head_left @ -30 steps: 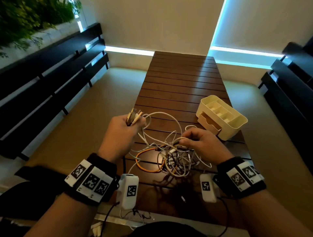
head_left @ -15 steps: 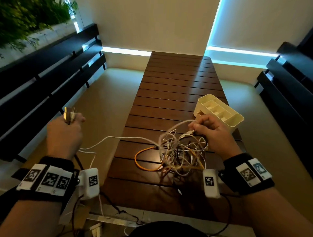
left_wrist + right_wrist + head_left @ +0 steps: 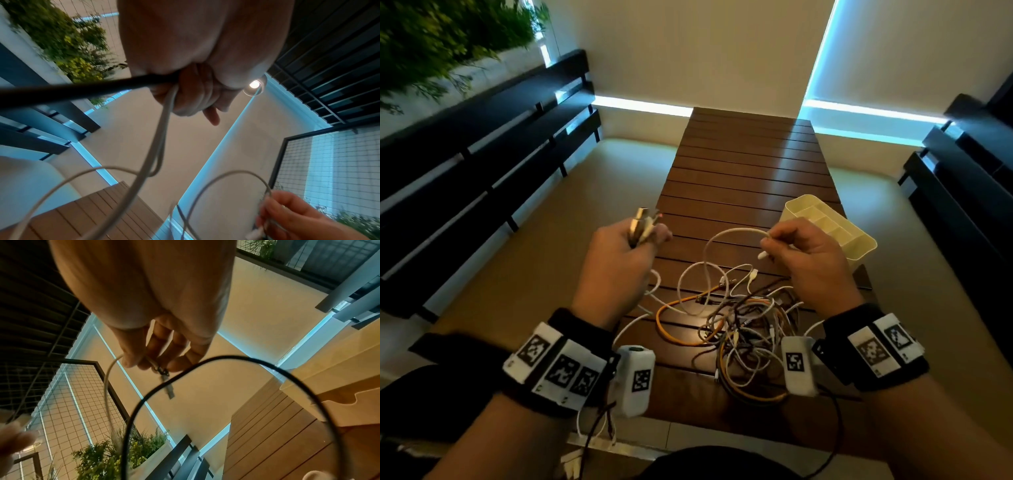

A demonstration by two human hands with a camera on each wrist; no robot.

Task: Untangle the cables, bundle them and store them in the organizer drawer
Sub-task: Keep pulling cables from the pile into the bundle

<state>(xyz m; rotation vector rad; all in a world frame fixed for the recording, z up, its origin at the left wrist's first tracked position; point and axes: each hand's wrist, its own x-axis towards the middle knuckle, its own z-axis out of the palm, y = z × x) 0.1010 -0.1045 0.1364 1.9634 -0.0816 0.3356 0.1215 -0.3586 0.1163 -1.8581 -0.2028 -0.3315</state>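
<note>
Untangling is at an early stage. At lower centre, most cables (image 3: pixel 743 329) lie knotted on the desk (image 3: pixel 750 178). Our left hand (image 3: pixel 616 260) grips several plug ends; our right hand (image 3: pixel 808 260) pinches one white cable (image 3: pixel 726 236). Beyond it, the organizer (image 3: pixel 832 229) holds no cables that we can see.

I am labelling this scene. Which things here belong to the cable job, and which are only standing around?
Belong to the job:
left hand gripping plug ends
right hand pinching white cable
cable tangle
organizer

Standing around:
slatted table
black benches
plants
</note>
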